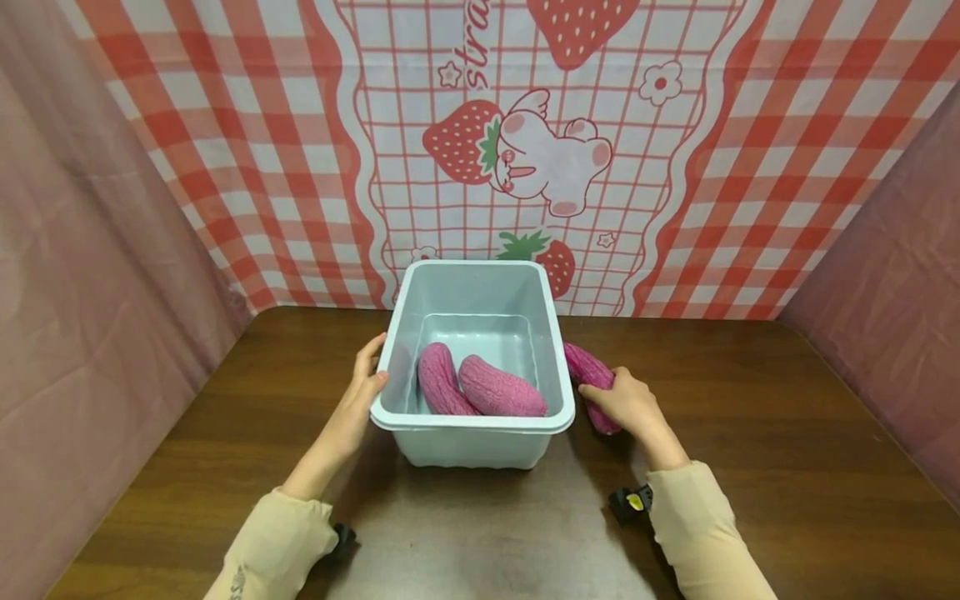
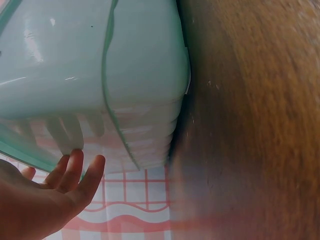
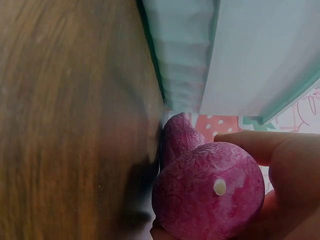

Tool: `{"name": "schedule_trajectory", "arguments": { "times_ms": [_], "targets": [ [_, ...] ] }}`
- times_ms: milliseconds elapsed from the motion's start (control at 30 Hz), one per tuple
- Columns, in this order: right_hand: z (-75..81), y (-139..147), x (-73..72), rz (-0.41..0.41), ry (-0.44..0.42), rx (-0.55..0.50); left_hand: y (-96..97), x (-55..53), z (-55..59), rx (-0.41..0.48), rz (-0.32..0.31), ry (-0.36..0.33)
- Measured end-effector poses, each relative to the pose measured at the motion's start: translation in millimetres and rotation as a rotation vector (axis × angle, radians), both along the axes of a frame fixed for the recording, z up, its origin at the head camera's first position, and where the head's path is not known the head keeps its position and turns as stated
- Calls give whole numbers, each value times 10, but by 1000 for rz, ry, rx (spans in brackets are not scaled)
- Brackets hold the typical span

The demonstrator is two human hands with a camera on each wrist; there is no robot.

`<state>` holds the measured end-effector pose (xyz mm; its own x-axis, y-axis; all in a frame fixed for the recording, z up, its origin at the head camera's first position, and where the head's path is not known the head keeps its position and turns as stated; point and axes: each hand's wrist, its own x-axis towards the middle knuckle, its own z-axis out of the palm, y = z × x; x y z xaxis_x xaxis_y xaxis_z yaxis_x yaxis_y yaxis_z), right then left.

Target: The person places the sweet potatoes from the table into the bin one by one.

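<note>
A light blue-grey plastic bin (image 1: 472, 446) stands on the table. Two pinkish sweet potatoes lie inside it: a curved left one (image 1: 441, 379) and a thicker right one (image 1: 501, 387). My left hand (image 1: 358, 400) touches the bin's left side near the rim, fingers fairly straight; the left wrist view shows the fingertips (image 2: 75, 155) against the outer wall. To the right of the bin, my right hand (image 1: 628, 403) grips a darker purple sweet potato (image 1: 588, 367) around its middle. In the right wrist view this sweet potato (image 3: 207, 192) shows a pale spot on its near end.
The brown wooden table (image 1: 787, 450) extends to both sides of the bin. A red-and-white checked strawberry cloth (image 1: 300, 167) hangs behind it, with pink curtains at the left (image 1: 97, 250) and right (image 1: 892, 275).
</note>
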<state>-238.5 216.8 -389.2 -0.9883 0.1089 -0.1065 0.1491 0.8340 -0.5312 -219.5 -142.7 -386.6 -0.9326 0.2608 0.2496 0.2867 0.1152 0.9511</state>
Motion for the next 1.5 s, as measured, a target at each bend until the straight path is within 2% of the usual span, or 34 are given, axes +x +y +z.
{"name": "schedule_trajectory", "arguments": {
  "times_ms": [467, 867, 1333, 1500],
  "targets": [
    [15, 27, -2, -29, 37, 7, 3, 5, 1, 0, -3, 4],
    [115, 25, 20, -53, 163, 65, 8, 8, -1, 6, -4, 1],
    [181, 16, 50, -67, 230, 79, 7, 9, 4, 0, 0, -10],
    [198, 10, 63, -68, 250, 76, 17, 5, 2, 23, -13, -6]
  ]
}}
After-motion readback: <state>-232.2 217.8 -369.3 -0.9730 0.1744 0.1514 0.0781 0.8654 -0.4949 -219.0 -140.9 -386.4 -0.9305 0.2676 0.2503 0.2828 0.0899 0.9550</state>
